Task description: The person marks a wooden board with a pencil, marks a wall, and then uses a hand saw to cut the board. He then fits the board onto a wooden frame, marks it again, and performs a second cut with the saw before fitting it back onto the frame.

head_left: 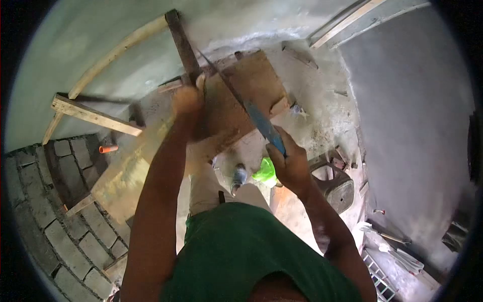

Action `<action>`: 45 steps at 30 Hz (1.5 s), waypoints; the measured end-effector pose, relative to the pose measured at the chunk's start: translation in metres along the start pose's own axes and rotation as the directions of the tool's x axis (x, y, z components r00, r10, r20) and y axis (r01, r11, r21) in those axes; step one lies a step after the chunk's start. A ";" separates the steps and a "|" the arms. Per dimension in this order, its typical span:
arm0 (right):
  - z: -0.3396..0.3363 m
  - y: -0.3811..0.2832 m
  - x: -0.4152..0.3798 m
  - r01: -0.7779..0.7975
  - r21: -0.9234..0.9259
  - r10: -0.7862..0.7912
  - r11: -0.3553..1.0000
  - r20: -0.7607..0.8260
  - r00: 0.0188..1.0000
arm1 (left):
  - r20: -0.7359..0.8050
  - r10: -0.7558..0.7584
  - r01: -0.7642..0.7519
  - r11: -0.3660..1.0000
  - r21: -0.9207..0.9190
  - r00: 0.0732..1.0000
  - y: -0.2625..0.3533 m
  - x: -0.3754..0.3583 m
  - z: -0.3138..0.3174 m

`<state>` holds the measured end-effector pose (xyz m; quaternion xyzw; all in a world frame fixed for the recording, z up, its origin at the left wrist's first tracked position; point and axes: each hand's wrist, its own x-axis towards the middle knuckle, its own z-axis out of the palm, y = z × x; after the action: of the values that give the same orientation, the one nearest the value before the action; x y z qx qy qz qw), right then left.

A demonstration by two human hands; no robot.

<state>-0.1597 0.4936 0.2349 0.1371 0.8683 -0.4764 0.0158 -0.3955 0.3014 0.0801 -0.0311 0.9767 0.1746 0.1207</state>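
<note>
In my right hand (pixel 292 163) is the blue handle of a long hand tool (pixel 259 118), whose thin dark blade points up and left over a brown wooden board (pixel 241 95). My left hand (pixel 188 100) is closed at the left part of that board, beside the foot of a dark upright piece of wood (pixel 182 43). Blur hides its fingers, and I cannot make out what it grips. The blade passes to the right of my left hand, apart from it.
A pale plank (pixel 95 116) and a curved strip (pixel 118 53) stand by the left wall. Brickwork (pixel 70 246) lies lower left. An orange pipe (pixel 108 149), a green bag (pixel 265 172), a grey plastic chair (pixel 338 194) and a white ladder (pixel 378 276) are around me.
</note>
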 end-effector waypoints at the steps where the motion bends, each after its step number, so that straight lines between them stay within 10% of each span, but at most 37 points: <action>1: 0.005 0.004 0.000 -0.015 0.002 0.015 1.000 0.012 1.000 | 0.041 0.012 -0.014 0.999 0.045 0.999 0.002 0.009 -0.003; 13: 0.015 0.018 0.022 0.017 -0.038 -0.017 0.999 0.000 1.000 | -0.326 0.081 -0.021 0.983 0.185 0.942 0.008 -0.010 0.064; 22: -0.046 -0.011 -0.055 -0.150 -0.026 0.152 0.988 0.096 0.984 | -0.338 0.208 -0.100 0.946 0.309 0.918 0.009 -0.008 0.068; 25: 0.057 0.076 0.045 0.077 -0.099 -0.082 0.992 -0.043 0.996 | -0.108 0.173 -0.148 0.966 0.213 0.979 0.013 -0.010 0.042; 33: 0.048 0.029 0.096 0.270 -0.067 -0.276 0.961 -0.106 0.955 | -0.197 0.174 -0.140 0.974 0.177 0.965 0.004 -0.011 0.041; 36: 0.044 0.019 0.099 0.243 -0.327 -0.211 0.913 0.129 0.969 | -0.213 0.128 -0.091 0.981 0.174 0.969 -0.008 -0.017 0.038; 38: 0.045 0.016 0.076 0.158 -0.048 -0.159 0.986 -0.012 0.987 | -0.237 0.054 -0.012 0.985 0.173 0.970 -0.017 -0.014 0.033; 45: 0.032 -0.011 0.035 0.113 -0.081 -0.114 0.990 -0.001 0.993 | -0.093 -0.059 0.052 0.996 -0.078 0.994 -0.026 0.007 0.021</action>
<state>-0.1997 0.4692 0.2203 0.0880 0.8933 -0.4406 -0.0083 -0.3953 0.2843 0.0505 -0.0711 0.9729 0.2060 0.0774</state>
